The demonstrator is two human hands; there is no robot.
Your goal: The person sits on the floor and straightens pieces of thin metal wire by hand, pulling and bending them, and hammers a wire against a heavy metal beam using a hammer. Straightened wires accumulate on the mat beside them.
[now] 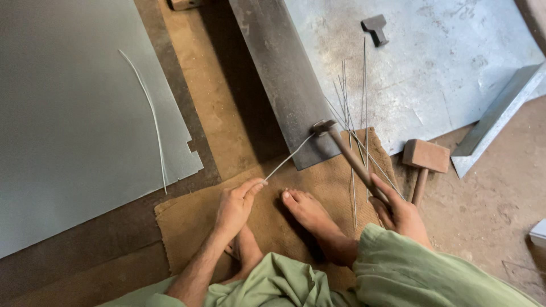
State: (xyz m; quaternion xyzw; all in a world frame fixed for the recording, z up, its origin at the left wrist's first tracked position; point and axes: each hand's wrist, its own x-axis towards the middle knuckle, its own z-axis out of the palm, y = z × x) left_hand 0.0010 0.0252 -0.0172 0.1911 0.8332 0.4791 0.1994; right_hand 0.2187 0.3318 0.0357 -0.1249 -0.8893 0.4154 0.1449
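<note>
My left hand (236,204) pinches the near end of a thin metal wire (289,156). The wire's far end lies on the edge of a long grey metal bar (281,74). My right hand (401,213) grips the wooden handle of a hammer (348,153), whose metal head rests on the wire's far end at the bar. My bare foot (310,213) rests on a brown burlap mat (187,219) between the two hands. Green sleeves and clothing fill the bottom of the view.
Several thin wires (355,111) lie fanned over the mat and a scuffed metal sheet (449,62). A wooden mallet (424,162) lies right of them. A large grey sheet (68,113) with one curved wire (149,108) covers the left. A small dark block (375,28) and an angle piece (497,116) sit beyond.
</note>
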